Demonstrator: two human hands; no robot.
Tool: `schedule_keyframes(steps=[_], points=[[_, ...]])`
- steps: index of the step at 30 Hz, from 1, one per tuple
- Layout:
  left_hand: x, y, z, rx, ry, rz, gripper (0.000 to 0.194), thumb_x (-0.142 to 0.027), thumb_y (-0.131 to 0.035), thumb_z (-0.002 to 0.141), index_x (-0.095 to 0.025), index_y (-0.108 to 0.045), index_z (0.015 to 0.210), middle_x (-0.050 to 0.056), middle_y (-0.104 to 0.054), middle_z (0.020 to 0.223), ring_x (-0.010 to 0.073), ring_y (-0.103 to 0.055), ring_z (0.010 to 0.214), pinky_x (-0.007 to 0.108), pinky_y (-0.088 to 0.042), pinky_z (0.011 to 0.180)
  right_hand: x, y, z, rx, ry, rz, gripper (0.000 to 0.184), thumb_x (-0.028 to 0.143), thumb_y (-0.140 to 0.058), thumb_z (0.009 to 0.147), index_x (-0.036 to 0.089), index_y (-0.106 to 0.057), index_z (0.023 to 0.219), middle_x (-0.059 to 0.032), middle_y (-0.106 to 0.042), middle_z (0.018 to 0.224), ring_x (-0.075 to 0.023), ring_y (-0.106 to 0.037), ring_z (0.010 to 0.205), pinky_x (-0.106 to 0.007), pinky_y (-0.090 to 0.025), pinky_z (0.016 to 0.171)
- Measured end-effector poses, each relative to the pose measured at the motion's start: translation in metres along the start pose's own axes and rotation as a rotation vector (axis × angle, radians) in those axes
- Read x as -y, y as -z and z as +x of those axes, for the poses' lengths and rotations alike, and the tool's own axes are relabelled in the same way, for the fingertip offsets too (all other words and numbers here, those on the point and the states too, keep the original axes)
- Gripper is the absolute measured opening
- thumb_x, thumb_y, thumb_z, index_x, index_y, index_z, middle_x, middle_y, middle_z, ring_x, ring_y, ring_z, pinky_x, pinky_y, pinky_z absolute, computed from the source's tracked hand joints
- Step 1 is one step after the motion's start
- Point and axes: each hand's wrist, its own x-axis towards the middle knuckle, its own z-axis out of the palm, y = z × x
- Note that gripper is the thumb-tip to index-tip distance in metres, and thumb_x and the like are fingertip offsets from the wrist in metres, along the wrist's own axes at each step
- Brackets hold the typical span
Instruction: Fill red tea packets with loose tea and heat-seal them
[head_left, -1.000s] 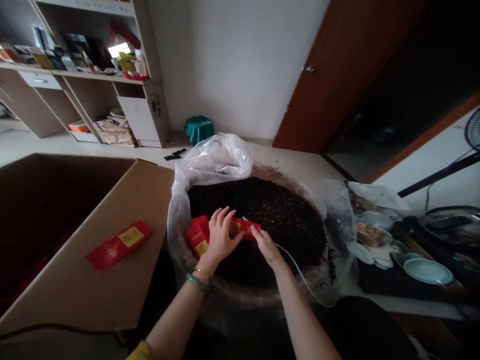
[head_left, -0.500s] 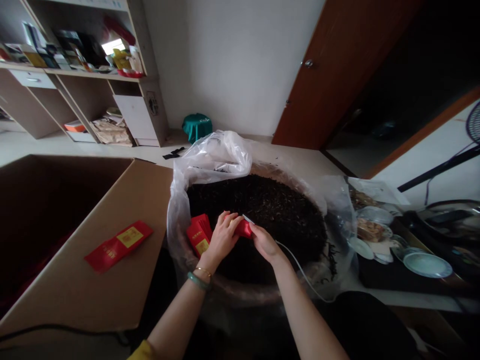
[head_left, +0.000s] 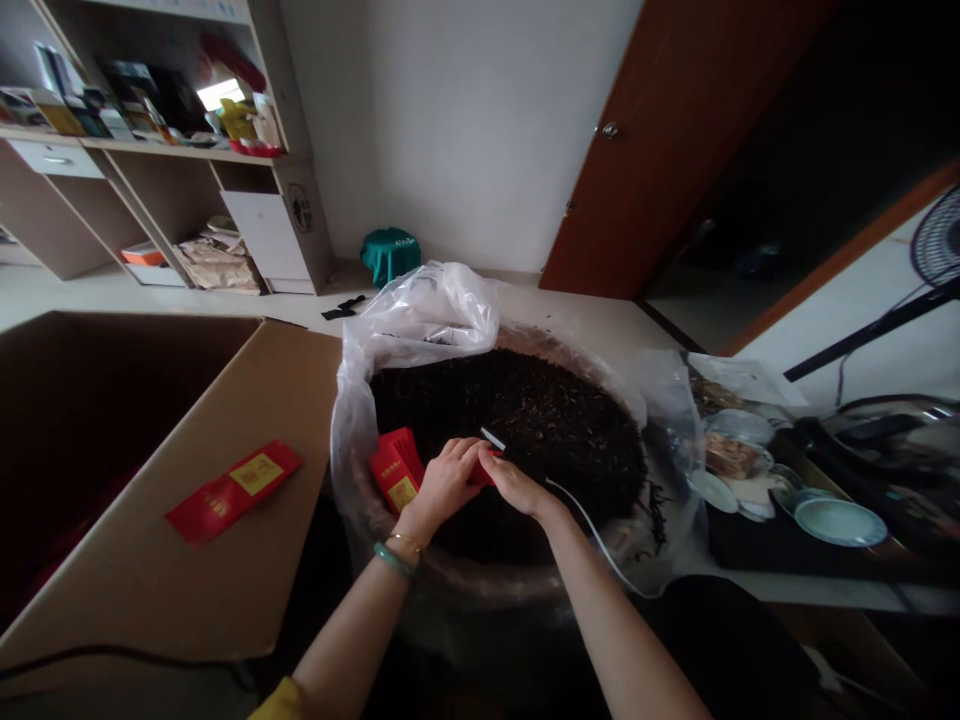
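A small red packet (head_left: 482,473) is gripped between my two hands, above dark loose dried leaves (head_left: 555,405) that look like tea. My left hand (head_left: 448,482) closes over its left side, a green bangle and a gold bracelet on the wrist. From the right, my right hand (head_left: 517,485) presses on the packet, its fingertips meeting those of the left. A thin white strip (head_left: 493,438) sticks out just beyond the fingers; what it belongs to is hidden. Left of my left hand, a stack of red packets (head_left: 397,467) rests on the leaves at the edge.
Clear plastic (head_left: 427,315) lines the round container of leaves. At left, a cardboard box (head_left: 292,400) carries red packets (head_left: 234,490) on its flap. A white cable (head_left: 600,545) runs over the container's right rim. Dishes (head_left: 840,520) stand at right.
My right hand has shifted left and up over the packet, covering more of it and bringing its fingertips against my left hand. The view has moved slightly.
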Motion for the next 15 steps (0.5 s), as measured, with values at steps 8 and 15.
schedule_keyframes(steps=[8, 15], points=[[0.005, 0.000, 0.003, -0.116, 0.106, -0.128, 0.041, -0.011, -0.071, 0.066, -0.021, -0.060, 0.104, 0.005, -0.065, 0.099, 0.0213, -0.061, 0.091, 0.035, -0.053, 0.082, 0.032, 0.014, 0.008, 0.304, -0.130, 0.032, 0.073, 0.070, -0.021, 0.088, 0.016, -0.070, 0.088, -0.0066, -0.071, 0.090, -0.0236, -0.064, 0.096, -0.040, -0.043, 0.096], [0.008, 0.003, 0.006, -0.291, 0.334, -0.335, 0.038, -0.019, -0.075, 0.065, -0.018, -0.060, 0.100, 0.003, -0.067, 0.092, 0.0165, -0.064, 0.080, 0.028, -0.055, 0.069, 0.032, 0.036, 0.005, -0.054, -0.179, 0.247, 0.062, 0.066, -0.031, 0.088, 0.015, -0.066, 0.097, -0.0113, -0.070, 0.096, -0.0224, -0.067, 0.091, -0.042, -0.050, 0.089]])
